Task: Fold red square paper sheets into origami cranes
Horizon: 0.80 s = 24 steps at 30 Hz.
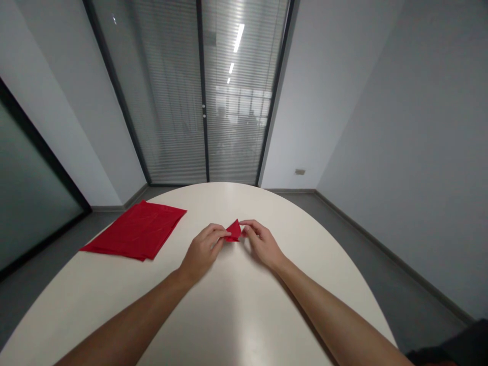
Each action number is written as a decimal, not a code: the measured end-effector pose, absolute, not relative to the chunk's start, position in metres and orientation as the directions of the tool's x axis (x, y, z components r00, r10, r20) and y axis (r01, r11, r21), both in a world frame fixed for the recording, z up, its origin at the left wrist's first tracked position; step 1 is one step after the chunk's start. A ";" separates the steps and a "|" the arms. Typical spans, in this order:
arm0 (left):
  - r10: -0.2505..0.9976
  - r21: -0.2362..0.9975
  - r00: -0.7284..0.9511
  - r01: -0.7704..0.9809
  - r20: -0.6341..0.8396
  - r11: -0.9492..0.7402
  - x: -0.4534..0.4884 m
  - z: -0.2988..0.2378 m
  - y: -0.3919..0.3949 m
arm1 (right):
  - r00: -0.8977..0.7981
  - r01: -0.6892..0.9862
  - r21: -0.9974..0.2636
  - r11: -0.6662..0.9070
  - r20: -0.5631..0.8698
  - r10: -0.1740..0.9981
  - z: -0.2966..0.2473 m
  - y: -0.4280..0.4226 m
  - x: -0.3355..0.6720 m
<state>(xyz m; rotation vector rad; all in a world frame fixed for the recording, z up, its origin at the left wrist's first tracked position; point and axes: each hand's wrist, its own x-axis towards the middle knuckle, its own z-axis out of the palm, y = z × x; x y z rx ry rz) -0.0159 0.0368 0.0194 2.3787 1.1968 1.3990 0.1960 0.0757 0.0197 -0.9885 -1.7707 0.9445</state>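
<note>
A small folded piece of red paper [235, 230] is between my hands, just above the middle of the table, with a pointed tip at its top. My left hand [206, 248] pinches its left side between thumb and fingers. On the other side, my right hand [264, 244] has its index finger at the upper right edge, with the thumb curled close below. Whether the right fingertips grip the paper or only touch it I cannot tell. Larger red sheets [137, 231] lie in a loose stack to the left of my left hand.
The round white table [213, 315] has its curved edge on both sides and at the back. Beyond it stand a glass partition with blinds [175, 112] and a grey wall [427, 137]. Something dark [457, 345] shows at the lower right corner.
</note>
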 end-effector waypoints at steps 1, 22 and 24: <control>0.690 0.464 0.290 0.563 0.664 -0.683 -0.016 0.018 0.037 | -0.294 0.242 -0.886 0.396 0.322 0.900 0.019 0.077 0.197; 0.721 0.360 0.558 0.628 0.411 -0.690 -0.016 0.014 0.036 | -0.366 0.481 -0.761 0.436 0.277 0.888 0.000 0.083 0.201; 0.728 0.363 0.554 0.634 0.403 -0.683 -0.016 0.014 0.036 | -0.356 0.487 -0.763 0.424 0.270 0.895 0.001 0.083 0.201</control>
